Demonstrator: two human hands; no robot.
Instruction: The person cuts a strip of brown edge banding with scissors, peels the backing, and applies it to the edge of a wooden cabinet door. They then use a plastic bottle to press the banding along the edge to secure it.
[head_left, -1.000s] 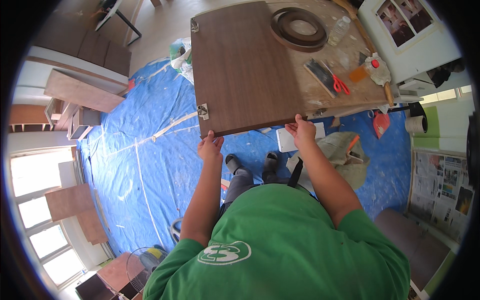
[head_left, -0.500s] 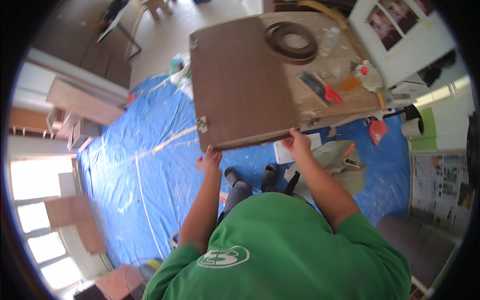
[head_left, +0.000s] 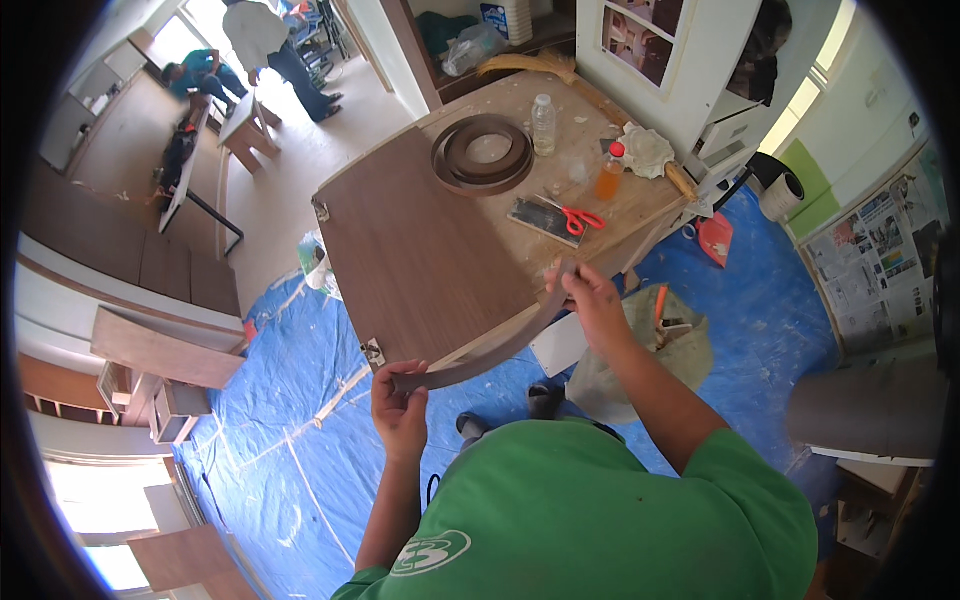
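A bowed brown edge-banding strip (head_left: pixel 490 358) spans between my hands along the near edge of a brown wooden panel (head_left: pixel 420 240). At its left end, my left hand (head_left: pixel 400 412) pinches the strip by the panel's near left corner. My right hand (head_left: pixel 590 300) grips the other end near the right corner. Between them the strip sags away from the panel's paler bare edge. Metal hinges (head_left: pixel 372 352) sit on the panel's left side. A coil of brown banding (head_left: pixel 521 165) lies across the panel's far right part and the worktable (head_left: pixel 600 120).
Red-handled scissors (head_left: pixel 578 218) rest on a dark flat block (head_left: pixel 540 222). Farther back stand a clear bottle (head_left: pixel 543 128) and an orange-filled bottle (head_left: pixel 608 182). Blue sheeting (head_left: pixel 270 400) covers the floor, with a greenish cloth (head_left: pixel 640 370) holding tools. Two people (head_left: pixel 280 50) are at far left.
Both hands were at the panel's near edge; now they hold the strip bowed out from it. My left hand appears lower in the picture. The view has shifted, bringing two people into sight.
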